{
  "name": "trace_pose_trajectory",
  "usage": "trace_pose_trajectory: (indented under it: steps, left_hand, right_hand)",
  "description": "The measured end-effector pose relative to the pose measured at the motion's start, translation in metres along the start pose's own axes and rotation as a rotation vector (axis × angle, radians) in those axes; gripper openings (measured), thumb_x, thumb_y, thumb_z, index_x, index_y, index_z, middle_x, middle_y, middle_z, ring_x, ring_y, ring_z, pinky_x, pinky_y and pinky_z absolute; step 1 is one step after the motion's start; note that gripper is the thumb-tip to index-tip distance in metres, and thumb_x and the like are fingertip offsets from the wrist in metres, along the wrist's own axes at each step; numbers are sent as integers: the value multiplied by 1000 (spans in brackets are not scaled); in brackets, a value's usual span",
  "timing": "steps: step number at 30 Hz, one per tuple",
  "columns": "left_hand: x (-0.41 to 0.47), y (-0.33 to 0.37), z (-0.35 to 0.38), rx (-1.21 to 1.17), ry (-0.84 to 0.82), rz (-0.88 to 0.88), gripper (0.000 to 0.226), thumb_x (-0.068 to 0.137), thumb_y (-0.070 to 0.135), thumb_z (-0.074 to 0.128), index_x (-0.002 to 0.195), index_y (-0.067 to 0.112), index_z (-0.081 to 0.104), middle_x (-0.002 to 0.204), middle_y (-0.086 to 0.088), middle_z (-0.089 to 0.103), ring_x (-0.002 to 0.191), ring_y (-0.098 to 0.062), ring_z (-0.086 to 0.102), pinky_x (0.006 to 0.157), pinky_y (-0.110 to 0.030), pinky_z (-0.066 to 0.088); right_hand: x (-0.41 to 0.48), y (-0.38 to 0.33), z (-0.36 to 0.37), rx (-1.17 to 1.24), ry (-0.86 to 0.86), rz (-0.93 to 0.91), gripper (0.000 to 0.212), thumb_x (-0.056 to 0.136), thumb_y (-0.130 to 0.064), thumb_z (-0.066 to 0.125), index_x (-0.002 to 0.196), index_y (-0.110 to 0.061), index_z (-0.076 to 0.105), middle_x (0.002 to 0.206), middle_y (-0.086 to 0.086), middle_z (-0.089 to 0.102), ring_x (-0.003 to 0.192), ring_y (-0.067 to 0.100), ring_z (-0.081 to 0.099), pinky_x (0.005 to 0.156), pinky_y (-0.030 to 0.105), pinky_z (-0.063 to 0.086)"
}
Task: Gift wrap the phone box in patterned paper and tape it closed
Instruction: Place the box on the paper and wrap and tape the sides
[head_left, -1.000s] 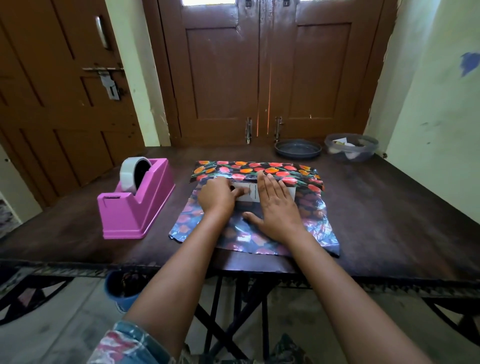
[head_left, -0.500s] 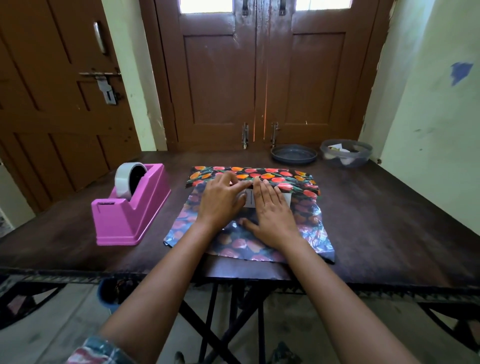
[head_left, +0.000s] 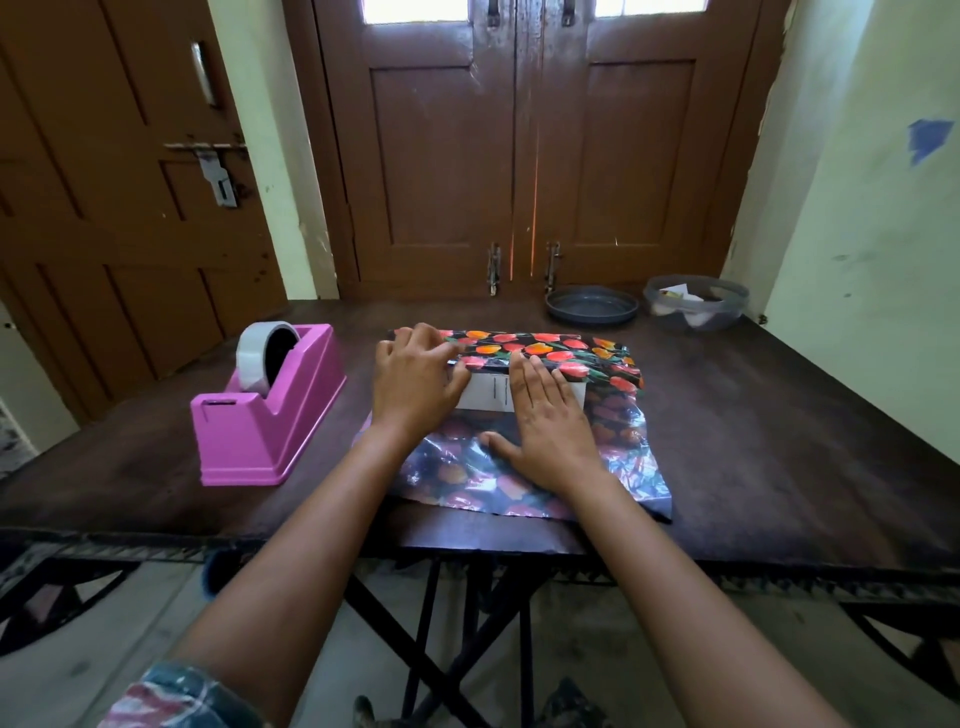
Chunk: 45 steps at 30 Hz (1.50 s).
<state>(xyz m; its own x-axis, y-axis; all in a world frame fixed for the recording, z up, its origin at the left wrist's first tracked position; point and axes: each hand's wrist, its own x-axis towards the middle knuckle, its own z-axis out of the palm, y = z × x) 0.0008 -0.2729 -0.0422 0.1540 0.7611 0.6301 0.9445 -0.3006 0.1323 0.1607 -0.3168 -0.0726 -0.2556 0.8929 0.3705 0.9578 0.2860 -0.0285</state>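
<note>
The wrapping looks barely begun. The far flap of the glossy black wrapping paper (head_left: 550, 351), printed with red and orange tulips, is folded over the white cardboard phone box (head_left: 488, 397) near the middle of the dark wooden table (head_left: 779, 415), and the box's near side is bare. The left hand (head_left: 415, 384) curls over the flap's left end, gripping it. The right hand (head_left: 550, 426) lies flat and unclenched across the box and crinkled near flap. No tape shows; the pink plastic tape dispenser (head_left: 270, 415) stands toward the left edge.

left grip (head_left: 415, 379) pinches patterned paper (head_left: 545, 353) flap over phone box (head_left: 488, 396); right grip (head_left: 553, 421) flat on box. tape dispenser (head_left: 265, 410) left on counter (head_left: 779, 415).
</note>
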Motion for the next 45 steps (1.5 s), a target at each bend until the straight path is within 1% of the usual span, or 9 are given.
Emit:
trace_pose_trajectory:
  steps: [5,11,17,22,26,29,35,41,45]
  left_hand:
    - [0,-21,-3,-16,-104,48,31,91,31,53,120,27,63,122,1,60,119,-19,43,94,-34,25]
    - [1,-19,-6,-7,-143,67,32,92,31,51,122,26,61,123,-1,57,121,-20,40,95,-34,25]
    - [-1,-21,-9,-14,-173,72,36,91,28,50,127,28,57,124,0,55,120,-20,40,94,-33,26]
    - [-4,-21,-7,-34,-172,51,39,89,28,50,129,30,55,125,1,54,119,-20,41,92,-32,27]
    - [-3,-18,-6,-51,-181,32,39,89,27,51,127,29,56,125,0,54,120,-22,43,95,-33,29]
    - [0,-23,-12,-286,-245,-112,37,86,21,55,123,26,61,123,-2,59,115,-22,51,98,-35,40]
    - [-1,-27,-48,-532,-146,-271,28,89,5,52,110,11,69,110,-7,69,86,-17,65,72,-23,51]
    - [-8,-58,-108,-251,-56,-415,23,91,18,51,100,18,72,98,0,70,77,-12,58,70,-26,47]
    - [-19,-88,-136,-47,-158,-630,23,92,33,53,100,17,67,89,-1,64,73,-15,57,51,-24,38]
  right_hand:
    - [0,-1,-6,-32,3,-7,86,89,-60,38,149,-11,0,157,5,2,145,19,-1,115,33,-5]
    - [18,-4,-25,-130,18,15,81,86,-59,47,147,-15,17,144,7,34,132,24,31,105,37,27]
    - [26,-9,-29,-215,53,87,63,86,-55,45,137,-19,38,136,6,39,127,26,30,98,42,25]
    - [18,-23,-17,-121,112,239,81,88,-52,46,145,-7,12,146,12,22,132,28,24,106,41,22]
    - [23,-36,-8,-131,46,35,83,91,-53,40,148,-8,0,157,9,2,145,22,1,116,40,1]
    - [23,-42,0,-64,-18,20,81,92,-52,39,149,-12,-4,158,6,-3,145,18,-5,115,35,-5]
    - [22,-42,6,7,33,37,76,93,-45,41,149,-14,1,158,6,1,145,18,-2,115,32,-4]
    - [21,-42,6,13,25,30,76,93,-47,39,150,-14,-1,158,5,-1,145,18,-4,116,31,-4]
    - [20,-41,7,9,23,23,76,94,-47,37,150,-14,-2,158,5,-3,145,17,-5,115,31,-5]
